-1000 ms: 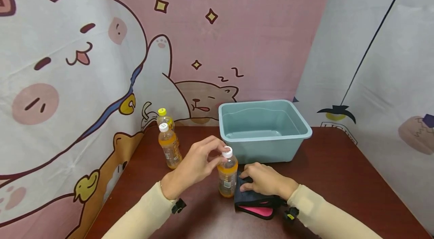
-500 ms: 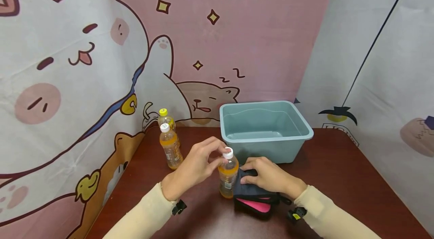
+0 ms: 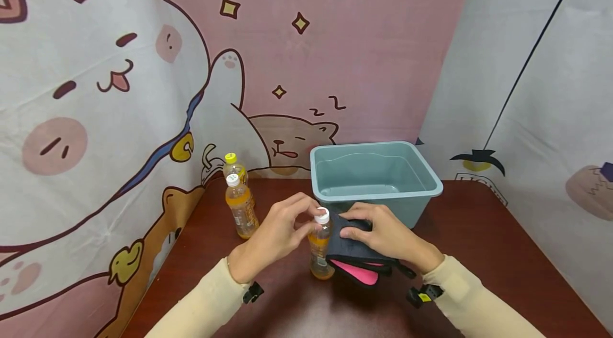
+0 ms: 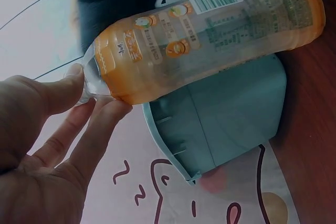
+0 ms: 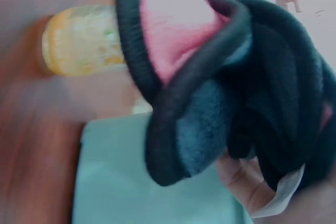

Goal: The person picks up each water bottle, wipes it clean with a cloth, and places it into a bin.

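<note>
A clear bottle of orange drink [image 3: 320, 254] with a white cap stands upright on the table. My left hand [image 3: 280, 234] pinches it at the cap and neck; in the left wrist view, thumb and fingers [image 4: 107, 129] close on the neck. Just to its right, my right hand [image 3: 390, 234] grips a folded dark grey cloth [image 3: 347, 250] with black edging and a pink side. Raised off the table, the cloth overlaps the bottle's right side. In the right wrist view the cloth [image 5: 205, 124] hides much of that hand; a white tag [image 5: 283, 192] shows beside the fingers.
Behind the hands stands a light blue plastic tub [image 3: 416, 207]. Two more bottles are at the back left, one white-capped [image 3: 241, 213] in front of one yellow-capped [image 3: 231, 159]. A printed cartoon curtain [image 3: 383, 50] hangs around the dark red table [image 3: 479, 253].
My right hand has taken hold of the cloth and lifted it off the table, a little up and away from me. The left hand has stayed on the bottle.
</note>
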Demonstrator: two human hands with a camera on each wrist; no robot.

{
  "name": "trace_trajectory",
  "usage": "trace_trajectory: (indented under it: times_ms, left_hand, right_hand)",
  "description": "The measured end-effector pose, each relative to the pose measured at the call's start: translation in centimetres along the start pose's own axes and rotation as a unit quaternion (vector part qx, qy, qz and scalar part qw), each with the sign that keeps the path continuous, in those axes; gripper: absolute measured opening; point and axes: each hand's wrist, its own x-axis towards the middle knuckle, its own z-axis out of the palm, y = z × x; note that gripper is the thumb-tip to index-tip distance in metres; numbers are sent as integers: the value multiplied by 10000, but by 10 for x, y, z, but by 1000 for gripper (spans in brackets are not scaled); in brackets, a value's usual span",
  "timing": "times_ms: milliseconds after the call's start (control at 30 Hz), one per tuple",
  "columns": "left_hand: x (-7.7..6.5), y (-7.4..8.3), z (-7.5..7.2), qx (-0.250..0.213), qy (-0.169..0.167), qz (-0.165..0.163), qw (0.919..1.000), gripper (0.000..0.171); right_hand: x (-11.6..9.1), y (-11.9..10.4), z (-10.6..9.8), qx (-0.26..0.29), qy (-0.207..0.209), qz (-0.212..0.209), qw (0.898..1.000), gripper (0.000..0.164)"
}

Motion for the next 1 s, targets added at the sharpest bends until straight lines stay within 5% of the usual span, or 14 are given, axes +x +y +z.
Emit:
trace_trajectory:
  times_ms: [233, 1000]
  left_hand:
    - [1, -1, 0, 11, 27, 3, 10000, 25]
    - [0, 0, 0, 87, 22, -10, 10000, 24]
  right_hand:
    - [9, -14, -7, -99, 350, -291, 9989, 34]
    - [1, -10, 1, -188, -45, 62, 9998, 40]
